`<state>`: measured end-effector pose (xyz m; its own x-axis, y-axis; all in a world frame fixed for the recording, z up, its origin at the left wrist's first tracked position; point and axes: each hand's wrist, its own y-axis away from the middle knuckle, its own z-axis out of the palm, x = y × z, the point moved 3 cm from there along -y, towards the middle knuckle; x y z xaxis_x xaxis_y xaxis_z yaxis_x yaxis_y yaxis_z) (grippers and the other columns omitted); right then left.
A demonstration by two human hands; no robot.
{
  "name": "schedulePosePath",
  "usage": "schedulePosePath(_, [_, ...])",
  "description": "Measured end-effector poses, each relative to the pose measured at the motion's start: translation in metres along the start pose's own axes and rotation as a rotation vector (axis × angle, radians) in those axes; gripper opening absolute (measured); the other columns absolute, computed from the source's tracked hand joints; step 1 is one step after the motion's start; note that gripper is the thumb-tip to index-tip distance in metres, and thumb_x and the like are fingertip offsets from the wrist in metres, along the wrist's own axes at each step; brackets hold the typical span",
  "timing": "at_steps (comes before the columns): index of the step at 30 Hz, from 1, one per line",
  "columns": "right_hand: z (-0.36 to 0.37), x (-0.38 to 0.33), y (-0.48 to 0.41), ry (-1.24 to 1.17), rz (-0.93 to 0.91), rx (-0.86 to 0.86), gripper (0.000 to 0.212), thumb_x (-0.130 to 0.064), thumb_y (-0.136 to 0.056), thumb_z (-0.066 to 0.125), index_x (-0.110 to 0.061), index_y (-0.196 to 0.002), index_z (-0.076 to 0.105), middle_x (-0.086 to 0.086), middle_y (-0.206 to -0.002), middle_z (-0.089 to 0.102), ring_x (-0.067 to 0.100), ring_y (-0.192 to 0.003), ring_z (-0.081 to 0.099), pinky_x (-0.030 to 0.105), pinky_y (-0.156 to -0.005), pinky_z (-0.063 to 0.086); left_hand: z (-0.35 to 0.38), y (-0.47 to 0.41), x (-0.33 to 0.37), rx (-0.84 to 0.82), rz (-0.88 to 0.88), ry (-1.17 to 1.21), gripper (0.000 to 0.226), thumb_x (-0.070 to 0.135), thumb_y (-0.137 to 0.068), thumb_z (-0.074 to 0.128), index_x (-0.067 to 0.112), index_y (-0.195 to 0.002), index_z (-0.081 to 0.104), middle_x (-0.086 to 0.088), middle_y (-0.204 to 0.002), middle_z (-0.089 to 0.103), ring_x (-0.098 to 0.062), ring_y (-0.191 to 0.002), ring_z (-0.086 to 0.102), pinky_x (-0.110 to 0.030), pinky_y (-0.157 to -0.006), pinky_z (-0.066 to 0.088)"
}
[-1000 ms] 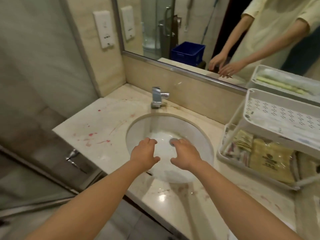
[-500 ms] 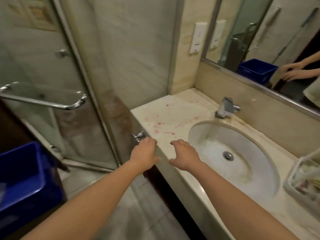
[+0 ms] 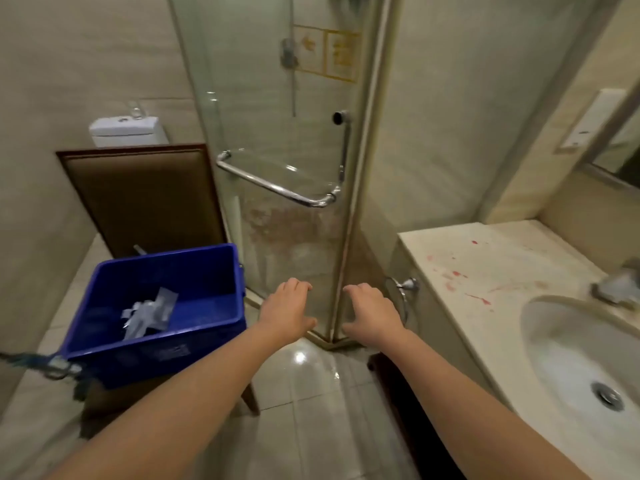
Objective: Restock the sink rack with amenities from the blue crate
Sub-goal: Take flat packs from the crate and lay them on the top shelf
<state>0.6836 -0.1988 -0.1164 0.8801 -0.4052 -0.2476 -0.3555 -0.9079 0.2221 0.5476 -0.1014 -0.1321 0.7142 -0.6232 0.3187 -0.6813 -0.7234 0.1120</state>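
Just right of the blue crate (image 3: pixel 156 355), raised on a wooden stool (image 3: pixel 100 403), likely for easy reach of its clear sachets (image 3: pixel 147 313), left hand (image 3: pixel 285 311) and right hand (image 3: pixel 372 313) hover empty, fingers loosely curled.

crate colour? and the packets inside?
Crate is solid deep blue; the packets inside look clear to silvery-white. Only the head view shows them.
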Motion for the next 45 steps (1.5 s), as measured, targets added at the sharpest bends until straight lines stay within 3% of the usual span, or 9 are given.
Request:
schedulePosePath(7, [0.021,-0.106,-0.021,0.012,-0.180,-0.037,0.074,-0.034,-0.082,0.065,-0.021,-0.147,0.032,0.003,-0.143,0.039,0.025,-0.132,0.037,0.037,-0.106,0.037,-0.028,0.053,-0.097,0.077,-0.170,0.035,0.070,0.041,-0.085,0.070,0.022,-0.143,0.037,0.002,-0.137,0.042,-0.017,-0.125,0.043,-0.034,-0.095,0.046])
schedulePosePath(21, [0.052,-0.254,-0.080,0.102,-0.559,-0.138,0.072,-0.034,-0.081,0.068,-0.023,-0.144,0.036,0.001,-0.137,0.044,0.022,-0.124,0.045,0.038,-0.100,0.045,-0.048,0.106,-0.223,0.182,-0.539,0.058,0.073,0.045,-0.086,0.067,0.021,-0.146,0.033,0.001,-0.145,0.039,-0.019,-0.133,0.038,-0.035,-0.101,0.043])
schedulePosePath(35, [0.072,-0.334,-0.200,0.200,-0.843,-0.278,0.070,-0.030,-0.086,0.064,-0.019,-0.147,0.032,0.005,-0.140,0.041,0.027,-0.126,0.042,0.039,-0.098,0.043,-0.062,0.072,-0.307,0.228,-0.884,0.123,0.071,0.043,-0.086,0.067,0.021,-0.145,0.034,-0.001,-0.143,0.039,-0.021,-0.132,0.039,-0.034,-0.098,0.043])
schedulePosePath(45, [0.094,-0.359,-0.249,0.221,-0.925,-0.358,0.073,-0.030,-0.087,0.065,-0.018,-0.149,0.029,0.005,-0.145,0.040,0.027,-0.130,0.041,0.040,-0.103,0.042,-0.052,0.053,-0.338,0.225,-0.988,0.167,0.069,0.047,-0.086,0.066,0.020,-0.142,0.036,0.000,-0.141,0.042,-0.019,-0.128,0.043,-0.031,-0.097,0.044])
